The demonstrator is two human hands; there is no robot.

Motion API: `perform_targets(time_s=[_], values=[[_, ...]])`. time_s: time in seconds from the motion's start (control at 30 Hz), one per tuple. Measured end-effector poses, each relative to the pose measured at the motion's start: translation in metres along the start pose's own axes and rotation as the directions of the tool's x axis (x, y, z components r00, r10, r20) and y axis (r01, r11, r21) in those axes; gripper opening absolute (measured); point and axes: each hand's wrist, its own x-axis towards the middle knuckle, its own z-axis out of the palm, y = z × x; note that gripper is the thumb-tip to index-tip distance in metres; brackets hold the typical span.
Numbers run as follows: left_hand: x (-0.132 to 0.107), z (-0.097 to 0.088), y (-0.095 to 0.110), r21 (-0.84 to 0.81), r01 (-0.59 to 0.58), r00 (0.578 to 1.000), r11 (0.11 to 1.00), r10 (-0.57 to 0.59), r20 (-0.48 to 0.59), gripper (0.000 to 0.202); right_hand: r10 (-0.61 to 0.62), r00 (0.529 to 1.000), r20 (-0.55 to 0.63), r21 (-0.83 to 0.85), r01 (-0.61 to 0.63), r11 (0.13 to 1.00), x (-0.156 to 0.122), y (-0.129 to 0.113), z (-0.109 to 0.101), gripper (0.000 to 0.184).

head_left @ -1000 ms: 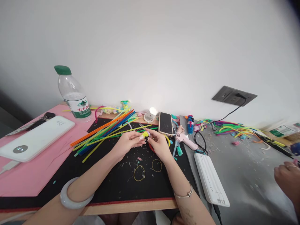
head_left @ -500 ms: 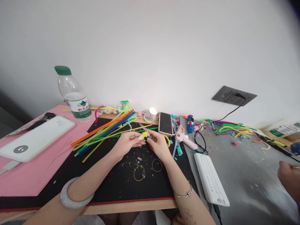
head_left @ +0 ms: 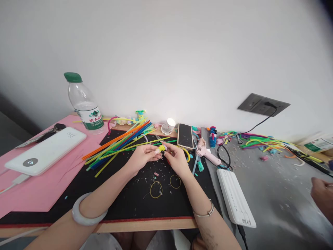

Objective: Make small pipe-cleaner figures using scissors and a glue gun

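My left hand [head_left: 142, 158] and my right hand [head_left: 177, 159] meet over the black mat [head_left: 117, 205]. Between their fingertips is a small yellow craft piece [head_left: 161, 148] with a lilac part and a black part; its exact kind is too small to make out. Both hands are closed on it, the left from one side and the right from the other. Below them on the mat lie two thin yellow rubber bands [head_left: 156, 190] and a small pink scrap [head_left: 156, 174]. A fan of coloured pipe cleaners [head_left: 122, 142] lies beyond my left hand.
A water bottle [head_left: 88, 107] and a white power bank [head_left: 47, 149] stand left, on and by pink paper [head_left: 33, 198]. A paper cup [head_left: 168, 126], a phone [head_left: 186, 135] and a pink glue gun [head_left: 206, 152] lie behind. Another power bank [head_left: 235, 198] and another person's hand [head_left: 322, 194] are right.
The whole view has shifted slightly, so the things on the table appear a little further right. Both hands still hold the yellow piece in nearly the same pose.
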Motion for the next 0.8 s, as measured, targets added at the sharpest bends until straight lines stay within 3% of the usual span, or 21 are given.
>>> perform_targets(time_s=[0.57, 0.8], values=[[0.0013, -0.0009, 0.0006, 0.027, 0.002, 1.0, 1.0, -0.003, 0.004, 0.041, -0.068, 0.997, -0.031, -0.157, 0.062, 0.986, -0.003, 0.0003, 0.0034, 0.045], [-0.0004, -0.0027, 0.0074, 0.11, 0.012, 0.997, 0.994, -0.021, 0.074, 0.035, -0.135, 0.991, -0.01, -0.215, 0.129, 0.968, -0.0033, 0.0058, 0.0014, 0.047]])
